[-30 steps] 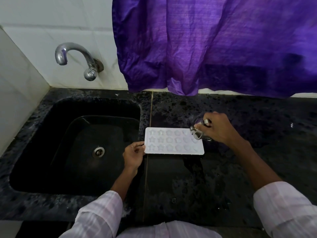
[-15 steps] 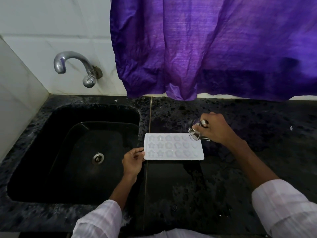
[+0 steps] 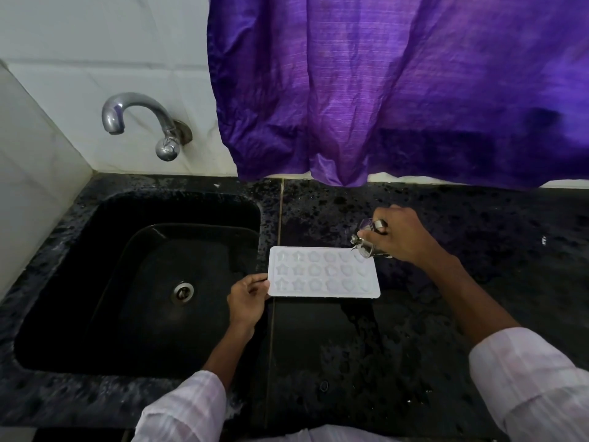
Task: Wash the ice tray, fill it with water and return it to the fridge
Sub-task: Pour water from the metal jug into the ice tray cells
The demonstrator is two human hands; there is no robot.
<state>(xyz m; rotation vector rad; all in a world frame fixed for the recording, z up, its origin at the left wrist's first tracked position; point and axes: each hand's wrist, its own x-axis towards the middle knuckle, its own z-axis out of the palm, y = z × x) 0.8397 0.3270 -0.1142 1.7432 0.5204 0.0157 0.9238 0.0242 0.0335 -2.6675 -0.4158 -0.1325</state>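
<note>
A home kitchen: black granite counter (image 3: 414, 346), sunken sink (image 3: 79, 298), wall tap (image 3: 140, 122), white tiles (image 3: 95, 43)

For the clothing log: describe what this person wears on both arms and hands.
The left sleeve and right sleeve are pale pinkish-white cloth with a faint check. They end short of the wrists, so the forearms are bare. The left grip and right grip are bare hands: no gloves, no watch. A silvery glint by the right fingers may be a ring; I cannot tell.
</note>
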